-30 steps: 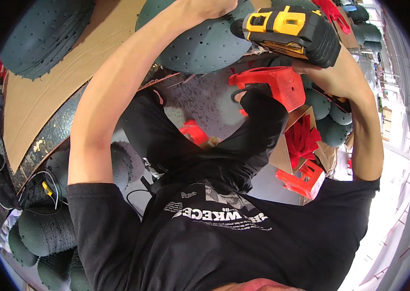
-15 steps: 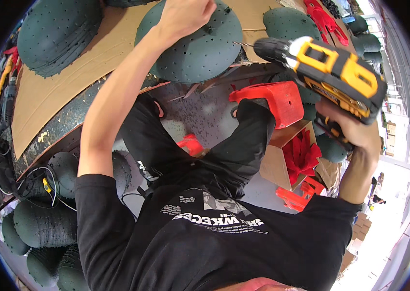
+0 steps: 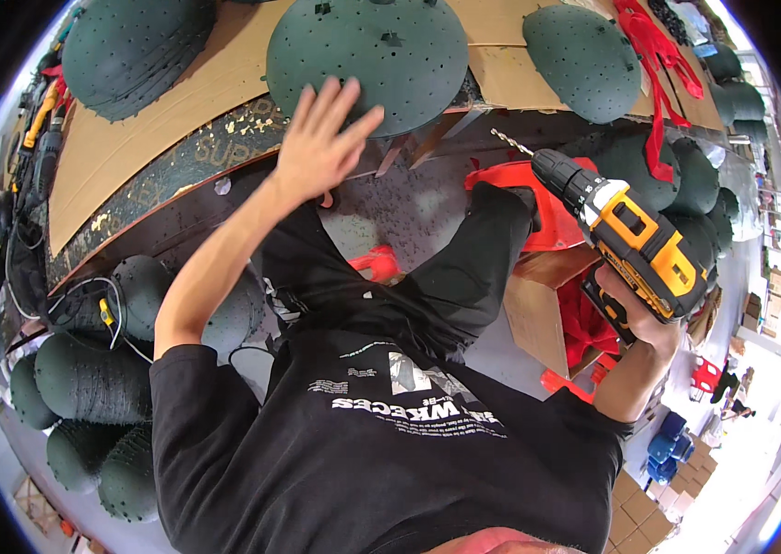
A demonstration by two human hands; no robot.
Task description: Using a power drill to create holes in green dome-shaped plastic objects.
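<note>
My left hand [image 3: 321, 148] reaches over the near edge of a dark green dome [image 3: 367, 60] dotted with small holes; its fingers are spread and slightly blurred. Whether the fingertips touch the dome, I cannot tell. A few small dark pieces stand on top of the dome. Out to the right, my right hand [image 3: 638, 316] is wrapped round the handle of a yellow and black cordless drill [image 3: 635, 235]. The drill's twist bit points up and left, well apart from the dome.
Cardboard [image 3: 164, 111] covers the workbench. Stacked green domes [image 3: 137, 55] stand at its far left, another dome [image 3: 584, 60] at its right beside red material [image 3: 654, 55]. More domes [image 3: 90, 379] pile up at lower left. A red stool [image 3: 552, 217] and a carton [image 3: 538, 323] stand by my right leg.
My left hand has come back from the dome's far part to its near edge, and its curled fingers have spread. The drill has moved nearer to me, its bit tilting farther upward.
</note>
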